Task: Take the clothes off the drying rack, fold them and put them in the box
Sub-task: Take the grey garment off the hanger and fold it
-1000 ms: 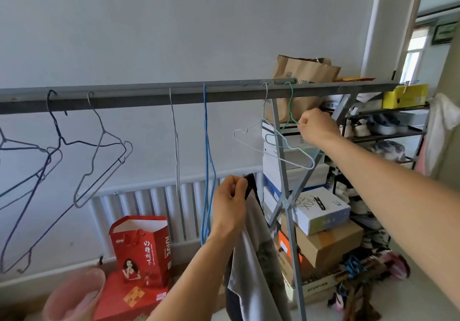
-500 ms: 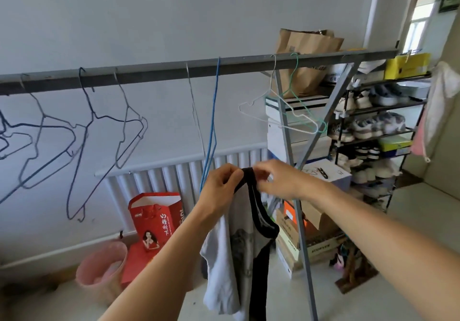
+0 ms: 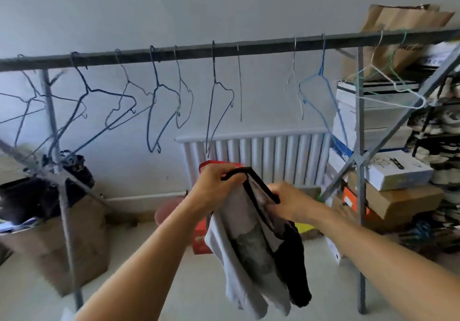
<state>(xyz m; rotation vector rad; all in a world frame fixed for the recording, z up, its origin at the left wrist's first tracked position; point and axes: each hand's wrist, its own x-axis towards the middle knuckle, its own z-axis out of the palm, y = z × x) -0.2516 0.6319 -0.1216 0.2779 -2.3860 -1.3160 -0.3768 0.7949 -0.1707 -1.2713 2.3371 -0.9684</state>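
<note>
I am looking down past both forearms at a grey-and-black shirt that hangs between my hands, in front of the drying rack and off its rail. My left hand has its fingers curled round the black collar edge at the top. My right hand pinches the same black trim a little lower, thumb side against the cloth. The body of the shirt drops in loose folds toward the floor, which is pale and smooth.

The drying rack is a grey metal bar running across the whole view, carried on crossed grey legs at the left and right. Bare wire hangers hang along it, most of them dark; a blue hanger hangs toward the right.

Behind the rack is a plain white wall with a white ribbed radiator low against it. A cardboard box stands on the floor at the left, behind the left leg of the rack, with dark things on top that I cannot make out. A red carton sits on the floor just behind the shirt. At the right, stacked shoe boxes and a brown paper bag crowd a shelf of shoes.
</note>
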